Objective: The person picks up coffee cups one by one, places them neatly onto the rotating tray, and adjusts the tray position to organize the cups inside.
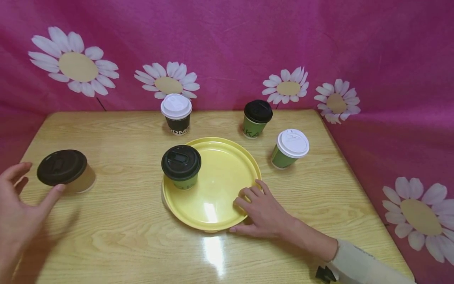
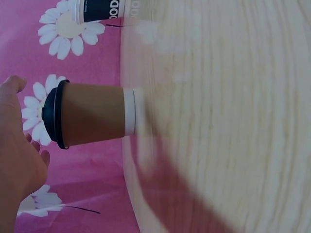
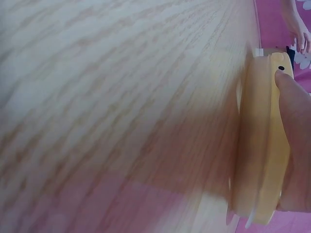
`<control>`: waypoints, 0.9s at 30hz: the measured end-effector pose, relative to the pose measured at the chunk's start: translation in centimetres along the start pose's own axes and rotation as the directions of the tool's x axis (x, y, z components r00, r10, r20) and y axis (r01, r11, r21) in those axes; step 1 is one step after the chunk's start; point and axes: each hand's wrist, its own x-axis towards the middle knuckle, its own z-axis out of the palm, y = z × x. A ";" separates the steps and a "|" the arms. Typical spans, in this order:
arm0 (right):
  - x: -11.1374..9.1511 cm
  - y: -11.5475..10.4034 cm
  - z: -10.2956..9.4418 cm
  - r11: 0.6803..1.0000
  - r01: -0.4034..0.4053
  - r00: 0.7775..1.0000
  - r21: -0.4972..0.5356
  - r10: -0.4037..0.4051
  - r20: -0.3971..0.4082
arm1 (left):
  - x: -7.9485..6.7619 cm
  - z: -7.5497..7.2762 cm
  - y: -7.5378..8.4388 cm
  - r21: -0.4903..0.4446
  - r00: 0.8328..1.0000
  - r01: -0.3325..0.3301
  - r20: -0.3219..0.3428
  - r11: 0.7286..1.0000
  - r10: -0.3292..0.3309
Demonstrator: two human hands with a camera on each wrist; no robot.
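Note:
At the left, my left hand (image 1: 21,213) is spread around the near side of a brown paper coffee cup with a black lid (image 1: 62,167). In the left wrist view a gap shows between this hand (image 2: 19,145) and the upright cup (image 2: 95,114). My right hand (image 1: 264,211) grips the near right rim of a round yellow tray (image 1: 220,169), fingers curled over the edge and thumb (image 3: 286,80) along its outer side. A green coffee cup with a black lid (image 1: 181,167) stands on the tray's left part.
Behind the tray stands a black cup with a white lid (image 1: 177,114). To its right are a green cup with a black lid (image 1: 257,118) and a green cup with a white lid (image 1: 289,149). A pink flowered cloth (image 1: 227,51) hangs behind the wooden table (image 1: 131,244).

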 end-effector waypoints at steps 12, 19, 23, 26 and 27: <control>-0.1 -0.3 0.3 1.000 -0.001 1.000 0.016 0.001 -0.030 | -0.4 -0.3 -2.0 -0.028 0.992 0.127 0.029 0.992 -0.126; -0.1 -0.4 0.3 1.000 -0.005 0.999 0.012 0.006 -0.037 | -0.4 -0.3 -2.7 0.007 0.976 0.214 0.048 0.977 -0.214; 0.0 -0.5 0.4 1.000 -0.007 0.999 0.008 0.008 -0.042 | -0.4 -0.2 -2.8 0.019 0.968 0.244 0.050 0.969 -0.245; 0.0 -0.5 0.4 1.000 -0.009 0.999 0.005 0.010 -0.044 | -0.4 -0.2 -3.0 0.027 0.963 0.262 0.065 0.965 -0.263; 0.0 -0.6 0.4 1.000 -0.011 0.999 0.004 0.011 -0.044 | -0.4 -0.2 -3.1 0.027 0.961 0.266 0.073 0.964 -0.268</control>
